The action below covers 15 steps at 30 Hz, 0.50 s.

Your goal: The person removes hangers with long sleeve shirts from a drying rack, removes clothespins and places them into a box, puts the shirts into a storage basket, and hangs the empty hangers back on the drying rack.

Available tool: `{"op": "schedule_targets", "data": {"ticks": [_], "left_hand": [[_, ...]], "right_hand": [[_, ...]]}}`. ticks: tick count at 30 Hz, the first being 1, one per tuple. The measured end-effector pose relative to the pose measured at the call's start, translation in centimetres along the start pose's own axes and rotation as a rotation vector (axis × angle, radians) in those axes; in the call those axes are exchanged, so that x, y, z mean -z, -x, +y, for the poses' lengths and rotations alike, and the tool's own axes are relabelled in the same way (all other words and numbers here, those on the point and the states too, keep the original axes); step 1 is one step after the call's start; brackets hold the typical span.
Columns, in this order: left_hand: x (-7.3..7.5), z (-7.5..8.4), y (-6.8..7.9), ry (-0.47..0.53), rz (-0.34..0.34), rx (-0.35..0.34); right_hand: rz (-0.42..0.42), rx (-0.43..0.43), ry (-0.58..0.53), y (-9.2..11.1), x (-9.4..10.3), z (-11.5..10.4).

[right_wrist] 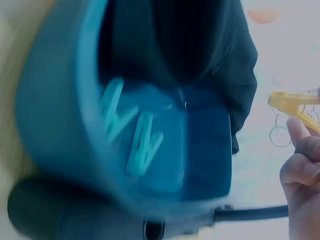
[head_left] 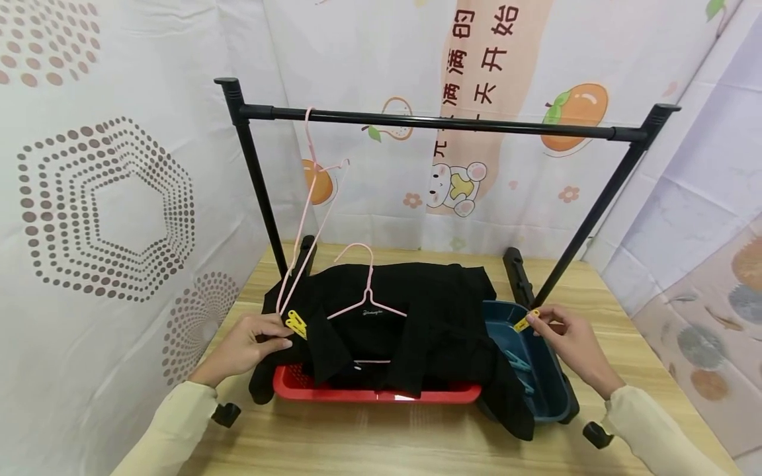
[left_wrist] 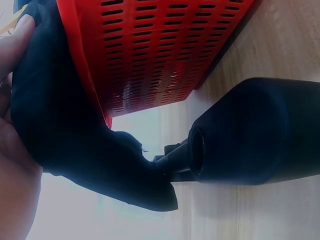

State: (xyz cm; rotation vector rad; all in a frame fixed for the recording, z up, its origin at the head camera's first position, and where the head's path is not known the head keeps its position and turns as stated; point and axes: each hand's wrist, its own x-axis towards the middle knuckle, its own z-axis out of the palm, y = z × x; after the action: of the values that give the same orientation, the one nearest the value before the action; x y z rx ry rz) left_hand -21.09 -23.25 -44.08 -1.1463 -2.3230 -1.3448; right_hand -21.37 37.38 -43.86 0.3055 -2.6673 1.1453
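A black garment [head_left: 452, 317] with small white lettering lies heaped over a red basket [head_left: 381, 396]. At its left side my left hand [head_left: 253, 340] pinches the black cloth; thumb and fingertips sit beside a yellow clothespin [head_left: 296, 324], which is at the garment's edge. In the left wrist view, the cloth [left_wrist: 55, 110] drapes down past the hand. A pink hanger [head_left: 369, 301] lies on the garment, its hook upward. My right hand [head_left: 568, 340] pinches another yellow clothespin [head_left: 525, 321] above the blue basin [head_left: 556, 390]; that clothespin [right_wrist: 287, 101] also shows in the right wrist view.
A black rack's rail [head_left: 440, 123] spans above. A second pink hanger [head_left: 311, 178] hangs at its left end, reaching down near my left hand. Teal clothespins [right_wrist: 142, 145] lie in the basin. The rack's feet [head_left: 519, 274] stand on the wooden table [head_left: 333, 443].
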Motion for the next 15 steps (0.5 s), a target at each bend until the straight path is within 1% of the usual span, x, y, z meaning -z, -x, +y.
{"op": "schedule_targets", "data": {"ticks": [4, 9, 12, 15], "left_hand": [[0.0, 0.1, 0.4, 0.004, -0.005, -0.004], [0.0, 0.0, 0.6, -0.006, 0.0, -0.003], [0.0, -0.3, 0.5, -0.007, 0.003, -0.01], [0.0, -0.5, 0.3, -0.009, 0.003, -0.018]], "right_hand": [[-0.014, 0.051, 0.043, 0.6, 0.2, 0.7], [-0.042, 0.043, 0.124, 1.0, 0.7, 1.4], [-0.079, 0.044, 0.167, 0.9, 1.1, 1.6], [-0.13, 0.069, 0.205, 0.7, 1.5, 1.9]]}}
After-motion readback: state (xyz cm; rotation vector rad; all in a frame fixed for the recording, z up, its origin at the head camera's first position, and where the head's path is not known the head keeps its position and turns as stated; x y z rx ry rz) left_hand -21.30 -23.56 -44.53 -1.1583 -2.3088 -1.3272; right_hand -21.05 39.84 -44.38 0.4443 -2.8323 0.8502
